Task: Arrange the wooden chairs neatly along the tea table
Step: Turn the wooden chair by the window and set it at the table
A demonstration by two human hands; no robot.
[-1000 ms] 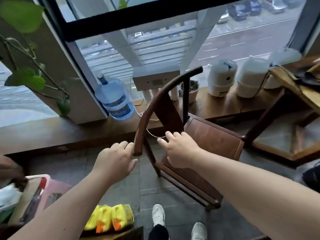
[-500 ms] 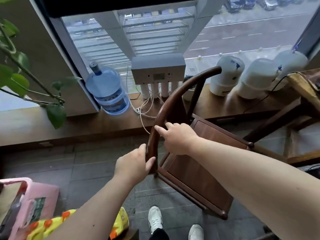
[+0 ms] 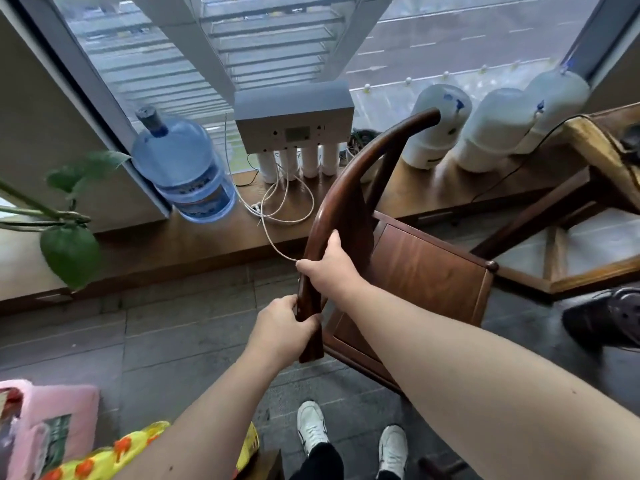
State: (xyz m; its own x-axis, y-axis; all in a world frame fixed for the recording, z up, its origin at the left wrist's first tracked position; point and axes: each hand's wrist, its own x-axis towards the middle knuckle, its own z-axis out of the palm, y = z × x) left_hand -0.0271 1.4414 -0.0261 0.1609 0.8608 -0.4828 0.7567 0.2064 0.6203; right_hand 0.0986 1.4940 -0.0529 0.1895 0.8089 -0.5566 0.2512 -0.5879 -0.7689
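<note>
Dark wooden chair [image 3: 426,275], both hands clenched on its curved backrail: left [image 3: 282,329], right [image 3: 329,268]; labels unreadable.

No writing can be read anywhere. The water jug [image 3: 183,171] at far left has a blue label band, too blurred to make out. The grey filter box [image 3: 294,116] on the sill has a small display panel, illegible. The pink pack [image 3: 52,434] near left carries a green label, also unreadable.
</note>
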